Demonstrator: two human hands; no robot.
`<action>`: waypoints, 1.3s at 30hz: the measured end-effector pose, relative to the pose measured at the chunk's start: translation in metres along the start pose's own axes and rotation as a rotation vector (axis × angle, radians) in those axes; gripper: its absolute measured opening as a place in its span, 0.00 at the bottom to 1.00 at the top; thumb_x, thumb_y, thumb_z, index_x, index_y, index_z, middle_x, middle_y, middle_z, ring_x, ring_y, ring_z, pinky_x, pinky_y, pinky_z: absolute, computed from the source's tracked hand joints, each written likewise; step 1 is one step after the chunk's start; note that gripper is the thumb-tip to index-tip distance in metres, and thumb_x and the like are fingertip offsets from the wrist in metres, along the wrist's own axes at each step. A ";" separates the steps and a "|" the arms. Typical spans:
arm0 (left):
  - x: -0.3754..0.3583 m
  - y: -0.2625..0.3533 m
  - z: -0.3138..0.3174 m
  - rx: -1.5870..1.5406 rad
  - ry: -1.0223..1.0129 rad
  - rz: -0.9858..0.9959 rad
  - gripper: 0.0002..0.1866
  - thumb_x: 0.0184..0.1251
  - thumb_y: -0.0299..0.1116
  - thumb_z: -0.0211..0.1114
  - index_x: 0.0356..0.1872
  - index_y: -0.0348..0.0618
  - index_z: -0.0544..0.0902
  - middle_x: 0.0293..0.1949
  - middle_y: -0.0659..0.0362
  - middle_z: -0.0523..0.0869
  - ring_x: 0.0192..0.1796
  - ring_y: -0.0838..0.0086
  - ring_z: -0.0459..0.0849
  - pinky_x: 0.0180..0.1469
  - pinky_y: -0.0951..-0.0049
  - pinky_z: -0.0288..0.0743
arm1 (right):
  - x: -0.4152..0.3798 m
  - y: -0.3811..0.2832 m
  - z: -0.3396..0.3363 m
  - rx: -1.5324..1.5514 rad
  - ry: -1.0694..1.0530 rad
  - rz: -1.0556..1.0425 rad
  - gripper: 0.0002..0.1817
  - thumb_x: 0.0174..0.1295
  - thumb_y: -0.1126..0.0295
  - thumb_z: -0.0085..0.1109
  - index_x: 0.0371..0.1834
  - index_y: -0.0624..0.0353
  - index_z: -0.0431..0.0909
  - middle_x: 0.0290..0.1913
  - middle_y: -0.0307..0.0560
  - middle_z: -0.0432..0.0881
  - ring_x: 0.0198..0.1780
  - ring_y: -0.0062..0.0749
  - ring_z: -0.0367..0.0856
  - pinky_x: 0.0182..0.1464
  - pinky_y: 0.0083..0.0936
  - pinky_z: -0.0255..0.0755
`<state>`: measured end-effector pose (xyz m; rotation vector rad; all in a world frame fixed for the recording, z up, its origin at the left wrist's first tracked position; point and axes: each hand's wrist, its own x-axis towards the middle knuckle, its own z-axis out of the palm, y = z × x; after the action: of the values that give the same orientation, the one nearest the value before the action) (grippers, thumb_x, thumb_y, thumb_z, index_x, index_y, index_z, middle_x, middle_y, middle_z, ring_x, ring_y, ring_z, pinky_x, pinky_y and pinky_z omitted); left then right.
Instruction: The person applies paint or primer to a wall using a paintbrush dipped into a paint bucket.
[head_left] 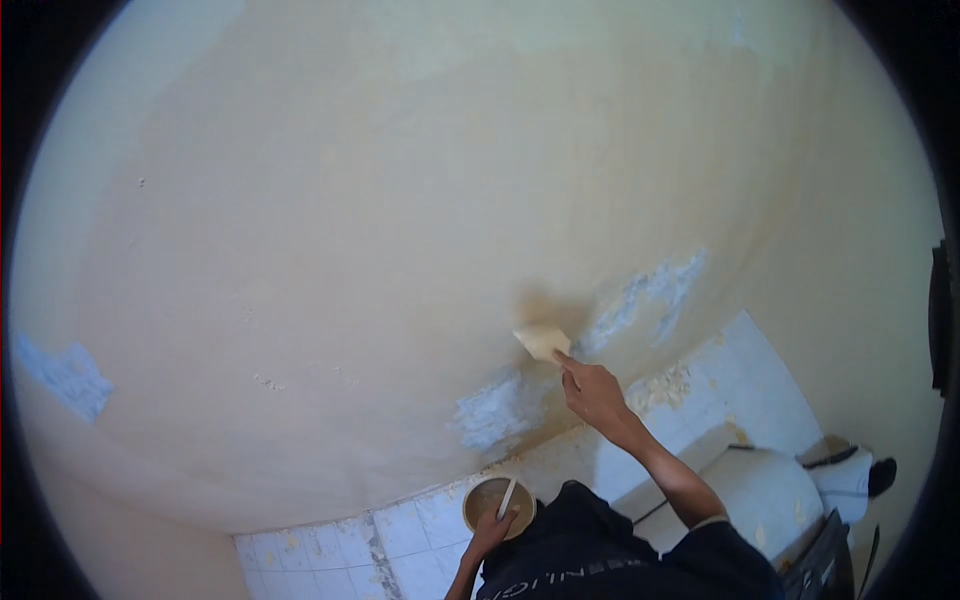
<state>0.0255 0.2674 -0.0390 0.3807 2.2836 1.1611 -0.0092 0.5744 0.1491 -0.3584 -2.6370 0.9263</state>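
Note:
My right hand (pixel 594 390) grips a wide, pale scraper (pixel 543 342), one finger stretched along its blade, which lies at the beige wall (pixel 330 220). Bluish-white patches show on the wall on both sides of the blade, one lower left (pixel 492 412) and one upper right (pixel 640 305). Low in the view, my left hand (pixel 492 528) is wrapped round the rim of a round bowl (pixel 478 496) and a white stick-like tool (pixel 508 498) that leans in it. Part of the bowl is hidden by my fingers.
White tiles (pixel 410 530) with stains run along the wall's foot. At the lower right are a pale rounded object (pixel 765 495) and a white item with a black end (pixel 846 482). Another bluish patch (pixel 75 380) is at far left.

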 end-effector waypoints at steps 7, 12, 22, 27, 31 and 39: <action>0.013 0.023 -0.001 -0.012 -0.049 0.154 0.27 0.68 0.52 0.58 0.59 0.43 0.76 0.30 0.48 0.84 0.34 0.60 0.84 0.40 0.61 0.75 | 0.101 -0.174 -0.125 -0.052 0.713 -0.612 0.26 0.66 0.73 0.50 0.69 0.48 0.66 0.28 0.49 0.76 0.24 0.39 0.77 0.29 0.36 0.75; 0.017 0.024 0.022 -0.127 0.027 0.097 0.28 0.68 0.52 0.58 0.60 0.42 0.75 0.24 0.54 0.79 0.28 0.72 0.77 0.34 0.67 0.72 | 0.103 -0.140 -0.028 -0.426 0.719 -0.549 0.39 0.54 0.77 0.53 0.74 0.46 0.59 0.36 0.50 0.76 0.18 0.32 0.73 0.22 0.29 0.72; 0.002 0.042 0.102 -0.033 0.098 0.211 0.30 0.69 0.49 0.58 0.67 0.46 0.68 0.25 0.51 0.80 0.27 0.68 0.77 0.35 0.66 0.72 | 0.003 0.004 0.004 0.079 -0.041 -0.178 0.24 0.63 0.72 0.48 0.65 0.58 0.68 0.27 0.62 0.80 0.30 0.56 0.81 0.34 0.50 0.74; 0.004 0.079 0.101 -0.161 -0.012 0.077 0.28 0.68 0.51 0.58 0.59 0.39 0.74 0.27 0.50 0.81 0.30 0.66 0.79 0.38 0.67 0.73 | 0.073 -0.112 -0.155 -0.030 0.568 -0.528 0.27 0.64 0.74 0.49 0.69 0.49 0.66 0.26 0.57 0.78 0.26 0.49 0.80 0.31 0.39 0.76; 0.016 0.092 0.098 -0.067 -0.068 0.095 0.27 0.69 0.51 0.57 0.58 0.39 0.75 0.25 0.53 0.79 0.28 0.69 0.76 0.36 0.67 0.72 | 0.126 -0.111 -0.136 -0.286 0.574 -0.522 0.34 0.60 0.78 0.51 0.72 0.49 0.60 0.25 0.54 0.77 0.22 0.43 0.79 0.26 0.37 0.76; 0.013 0.091 0.105 -0.072 -0.176 -0.029 0.27 0.70 0.49 0.57 0.61 0.39 0.73 0.29 0.49 0.82 0.32 0.65 0.79 0.40 0.64 0.73 | 0.026 0.009 -0.010 -0.370 -0.150 -0.244 0.34 0.52 0.74 0.57 0.66 0.64 0.64 0.24 0.51 0.81 0.26 0.41 0.83 0.29 0.37 0.78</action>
<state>0.0767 0.3958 -0.0202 0.4041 2.0834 1.1455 -0.0280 0.5959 0.1560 -0.0474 -2.9050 0.4009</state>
